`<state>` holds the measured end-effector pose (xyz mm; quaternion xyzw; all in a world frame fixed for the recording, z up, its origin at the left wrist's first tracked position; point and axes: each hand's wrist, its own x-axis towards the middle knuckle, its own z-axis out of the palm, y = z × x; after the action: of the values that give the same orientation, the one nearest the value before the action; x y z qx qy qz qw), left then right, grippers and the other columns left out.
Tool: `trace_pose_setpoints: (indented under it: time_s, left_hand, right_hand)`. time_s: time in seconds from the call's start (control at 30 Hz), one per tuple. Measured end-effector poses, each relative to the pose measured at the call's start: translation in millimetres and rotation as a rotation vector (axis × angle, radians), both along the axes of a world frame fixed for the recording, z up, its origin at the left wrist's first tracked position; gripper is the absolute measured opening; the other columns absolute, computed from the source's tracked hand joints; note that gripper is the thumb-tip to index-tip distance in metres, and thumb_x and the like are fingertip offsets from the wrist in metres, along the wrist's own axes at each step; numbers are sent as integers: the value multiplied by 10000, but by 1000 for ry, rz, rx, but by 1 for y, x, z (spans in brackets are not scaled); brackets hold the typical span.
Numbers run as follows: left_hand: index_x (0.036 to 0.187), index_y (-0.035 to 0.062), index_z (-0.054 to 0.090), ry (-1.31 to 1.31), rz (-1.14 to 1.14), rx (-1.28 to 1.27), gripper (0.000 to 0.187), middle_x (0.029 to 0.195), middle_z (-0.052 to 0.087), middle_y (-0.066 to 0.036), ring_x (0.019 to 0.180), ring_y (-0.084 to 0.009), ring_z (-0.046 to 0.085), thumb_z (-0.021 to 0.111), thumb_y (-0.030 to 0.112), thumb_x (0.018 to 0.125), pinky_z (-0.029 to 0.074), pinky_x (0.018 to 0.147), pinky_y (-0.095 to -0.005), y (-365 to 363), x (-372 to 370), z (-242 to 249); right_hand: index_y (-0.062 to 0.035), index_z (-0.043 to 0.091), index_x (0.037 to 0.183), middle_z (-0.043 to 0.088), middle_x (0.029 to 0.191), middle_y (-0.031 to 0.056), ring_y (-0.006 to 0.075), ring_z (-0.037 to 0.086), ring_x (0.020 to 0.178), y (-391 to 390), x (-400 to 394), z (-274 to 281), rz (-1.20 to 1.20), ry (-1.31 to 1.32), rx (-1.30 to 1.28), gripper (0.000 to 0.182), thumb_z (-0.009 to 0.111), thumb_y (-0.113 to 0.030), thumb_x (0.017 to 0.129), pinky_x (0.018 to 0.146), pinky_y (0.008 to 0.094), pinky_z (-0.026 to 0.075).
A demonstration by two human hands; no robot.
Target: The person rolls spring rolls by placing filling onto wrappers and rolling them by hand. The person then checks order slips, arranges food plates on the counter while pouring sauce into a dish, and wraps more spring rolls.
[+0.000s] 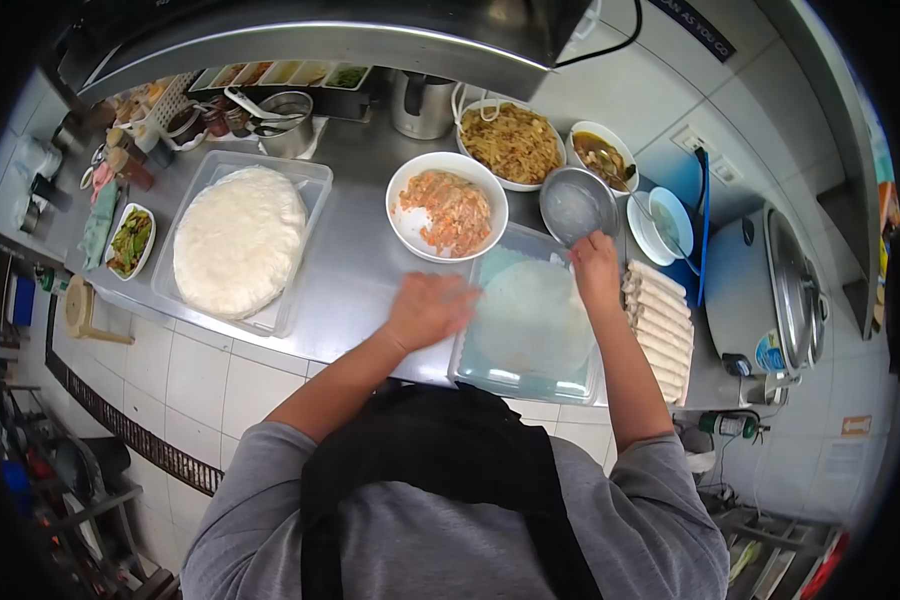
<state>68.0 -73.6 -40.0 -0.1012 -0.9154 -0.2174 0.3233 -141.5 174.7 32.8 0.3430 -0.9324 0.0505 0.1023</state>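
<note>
Reaching to the rim of the metal bowl (578, 205) with right hand (597, 268), fingers bunched; holding left hand (432, 312), fingers too blurred to tell, near plastic tray (467, 372).

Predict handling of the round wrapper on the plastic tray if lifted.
The round wrapper likely droops: it lies thin and flat. Probably tears easily, being nearly see-through. May cling to the plastic tray, lying flush.

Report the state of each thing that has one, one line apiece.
Metal bowl, uncovered
Right hand, at metal bowl's edge
Left hand, over counter, blurred
Bowl of orange mix, uncovered, partly filled
Noodles, heaped
Rolls, lined up
Large pot, lidded
Left tray, unlidded
</note>
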Motion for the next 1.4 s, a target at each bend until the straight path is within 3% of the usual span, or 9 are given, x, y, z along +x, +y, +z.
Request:
trace_pose_setpoints:
  time_s: [0.1,0.2,0.27,0.63,0.8,0.97,1.2,1.3,1.4]
  left_hand:
    - [1269,68,541,154,616,405,516,1285,494,-178,1204,-325,475,730,152,796,376,983,-468,-37,-32,20]
    - [1364,43,431,61,717,640,606,1335,436,-215,1257,-357,434,678,61,811,364,1036,-472,-67,-78,5]
    - [1373,34,410,-85,822,1517,592,1319,443,-167,1193,-299,464,603,-15,815,394,1021,-411,-70,-106,-6]
    - [1361,112,434,40,926,1468,569,1374,438,-131,1294,-330,419,535,-50,825,374,1064,-452,-52,-107,21]
    - [1356,97,435,4,825,1490,563,1385,410,-170,1294,-358,407,599,-15,830,361,1073,-458,-54,-96,21]
    - [1332,37,444,248,673,657,556,1375,403,-220,1305,-355,391,684,60,832,341,1075,-453,-46,-52,40]
    - [1189,66,615,-206,-288,503,360,1180,599,-141,1077,-340,589,717,146,853,477,944,-417,68,-30,38]
    - [1221,77,617,-406,-370,582,364,1135,633,-124,1075,-307,613,707,158,878,489,944,-379,96,-33,9]
    - [1152,89,658,-436,-403,477,327,1102,646,-107,1005,-272,640,739,144,840,524,848,-358,96,-37,-10]
  right_hand:
    - [-28,619,1175,597,1189,179,383,565,1137,-70,23,20,383,-136,-239,494,791,-230,758,972,433,472]
    - [-42,525,1337,494,1400,215,395,543,1220,-134,32,19,540,-76,-167,713,768,-425,787,1016,424,471]
    - [-28,541,1310,522,1363,213,386,563,1191,-148,32,9,435,-160,-92,709,728,-491,806,997,435,478]
    - [-67,720,971,685,985,166,334,665,950,-175,54,2,456,-400,343,734,500,-756,843,808,429,534]
    - [-76,680,851,689,784,83,256,671,774,-164,24,0,578,-877,25,389,761,-454,812,709,358,507]
    - [-33,682,1017,699,960,124,240,669,874,-65,52,92,438,-706,-220,265,751,-230,855,794,339,524]
    - [-30,625,1188,681,1126,172,339,664,1034,34,124,-24,170,-422,-540,278,602,-17,911,906,403,529]
    - [-37,654,1133,691,1120,152,340,656,1071,29,148,-60,-86,-598,-718,283,658,21,856,893,394,542]
    - [-52,705,988,714,1051,86,293,643,1037,34,149,-75,70,-127,-644,220,757,-3,780,922,371,493]
